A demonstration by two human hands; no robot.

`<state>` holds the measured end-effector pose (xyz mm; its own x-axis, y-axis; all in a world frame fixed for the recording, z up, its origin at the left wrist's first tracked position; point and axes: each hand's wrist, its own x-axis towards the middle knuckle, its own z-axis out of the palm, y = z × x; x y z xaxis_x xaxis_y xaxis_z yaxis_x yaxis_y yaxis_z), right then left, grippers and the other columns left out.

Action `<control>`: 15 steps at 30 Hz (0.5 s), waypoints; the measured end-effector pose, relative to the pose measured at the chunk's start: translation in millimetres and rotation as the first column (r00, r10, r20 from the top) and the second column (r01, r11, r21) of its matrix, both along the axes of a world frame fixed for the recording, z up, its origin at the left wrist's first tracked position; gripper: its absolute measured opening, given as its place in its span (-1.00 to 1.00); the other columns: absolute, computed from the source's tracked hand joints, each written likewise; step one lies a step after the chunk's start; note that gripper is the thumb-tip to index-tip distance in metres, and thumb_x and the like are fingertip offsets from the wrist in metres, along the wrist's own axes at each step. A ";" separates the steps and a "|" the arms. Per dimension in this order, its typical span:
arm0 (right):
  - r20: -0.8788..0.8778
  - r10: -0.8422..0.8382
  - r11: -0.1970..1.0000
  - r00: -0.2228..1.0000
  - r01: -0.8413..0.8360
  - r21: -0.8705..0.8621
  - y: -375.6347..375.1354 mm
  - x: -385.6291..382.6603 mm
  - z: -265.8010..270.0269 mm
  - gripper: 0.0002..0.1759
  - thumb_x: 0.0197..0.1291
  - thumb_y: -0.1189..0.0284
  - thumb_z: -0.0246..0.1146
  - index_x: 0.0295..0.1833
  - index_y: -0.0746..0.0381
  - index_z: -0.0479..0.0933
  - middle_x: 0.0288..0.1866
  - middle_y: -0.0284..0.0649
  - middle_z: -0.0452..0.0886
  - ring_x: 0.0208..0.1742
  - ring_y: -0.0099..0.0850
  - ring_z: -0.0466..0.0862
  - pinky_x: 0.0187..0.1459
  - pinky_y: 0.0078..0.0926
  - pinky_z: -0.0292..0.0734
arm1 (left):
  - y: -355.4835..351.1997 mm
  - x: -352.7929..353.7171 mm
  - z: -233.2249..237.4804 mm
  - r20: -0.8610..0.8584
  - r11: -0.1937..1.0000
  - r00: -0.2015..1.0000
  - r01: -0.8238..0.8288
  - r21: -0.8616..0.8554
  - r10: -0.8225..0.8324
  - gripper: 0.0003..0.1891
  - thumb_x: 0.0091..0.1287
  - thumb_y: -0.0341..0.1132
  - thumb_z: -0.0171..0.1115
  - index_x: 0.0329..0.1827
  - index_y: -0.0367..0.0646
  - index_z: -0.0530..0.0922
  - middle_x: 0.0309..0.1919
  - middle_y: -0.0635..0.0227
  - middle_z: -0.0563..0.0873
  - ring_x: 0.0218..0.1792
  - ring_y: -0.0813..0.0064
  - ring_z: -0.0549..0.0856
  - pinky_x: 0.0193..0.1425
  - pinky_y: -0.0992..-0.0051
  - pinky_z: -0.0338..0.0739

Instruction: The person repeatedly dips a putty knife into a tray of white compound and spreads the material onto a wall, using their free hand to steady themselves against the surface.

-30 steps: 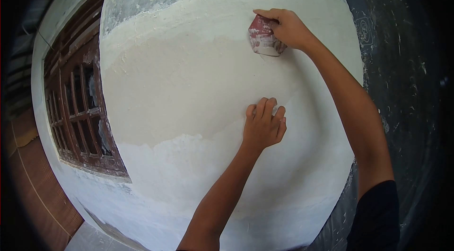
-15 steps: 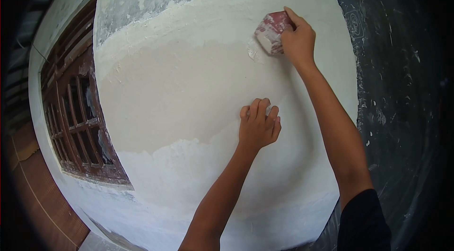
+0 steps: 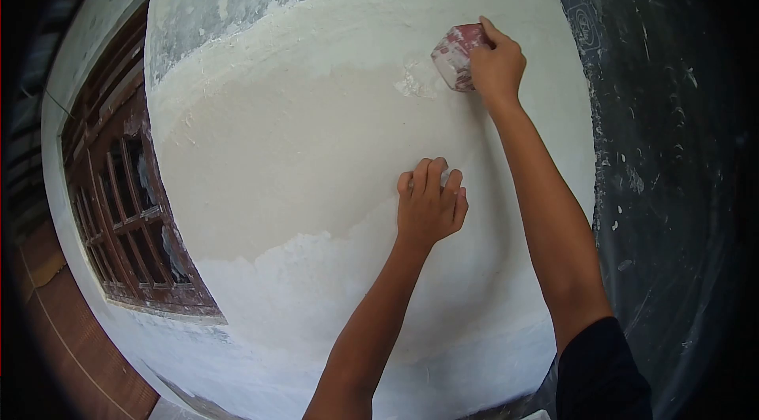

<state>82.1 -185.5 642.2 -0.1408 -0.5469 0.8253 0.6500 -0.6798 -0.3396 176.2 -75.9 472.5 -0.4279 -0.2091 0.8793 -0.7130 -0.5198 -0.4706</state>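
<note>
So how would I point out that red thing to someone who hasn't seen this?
Start at the big pale plastered wall right of the wooden window. Near its upper right, the right hand holds a small pad against it. It is the only red, white-smeared thing there.

Matt, chalky plaster coats the wall (image 3: 316, 151), smoother mid-panel, rough and flaky at its upper edge; the folded sandpaper (image 3: 455, 56) looks gritty red; the window frame (image 3: 118, 206) is dark, paint-spattered wood

Pale plastered wall (image 3: 316, 143), brown wooden lattice window (image 3: 118, 206) at left, reddish floor (image 3: 71, 357) below
</note>
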 end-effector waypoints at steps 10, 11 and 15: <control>0.106 -0.034 0.998 0.994 0.039 -0.045 1.7 -4.2 -4.7 -0.42 -0.03 0.68 0.12 0.21 0.26 0.59 -0.19 0.06 0.62 -0.09 -0.06 0.65 0.09 -0.31 0.49 | 0.2 0.7 0.0 0.012 1.000 1.000 0.013 0.011 -0.013 -0.60 0.11 -0.23 0.22 0.03 -0.03 0.40 0.01 0.29 0.47 0.08 0.28 0.43 0.09 0.19 0.11; 0.108 -0.034 0.998 0.994 0.039 -0.042 6.5 -1.2 -6.7 -0.42 -0.03 0.68 0.12 0.21 0.26 0.59 -0.19 0.06 0.62 -0.09 -0.06 0.65 0.09 -0.31 0.49 | -0.3 0.8 0.8 0.021 1.000 1.000 0.015 0.014 -0.015 -0.60 0.11 -0.23 0.22 0.03 -0.03 0.40 0.01 0.29 0.47 0.08 0.28 0.43 0.09 0.19 0.11; -0.071 -0.213 0.892 0.975 0.164 -0.421 12.2 15.1 -6.0 -0.42 -0.01 0.70 0.10 0.21 0.29 0.58 -0.19 0.01 0.64 -0.10 -0.16 0.68 0.01 -0.33 0.54 | 1.1 -2.2 -0.1 -0.018 1.000 1.000 -0.005 0.021 0.006 -0.61 0.11 -0.24 0.22 0.02 -0.03 0.41 0.01 0.29 0.47 0.08 0.28 0.43 0.10 0.19 0.11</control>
<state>97.2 -173.3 636.3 -0.1005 -0.1289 0.9866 0.4699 -0.8801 -0.0671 173.9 -74.8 472.4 -0.4107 -0.2302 0.8822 -0.7186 -0.5139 -0.4686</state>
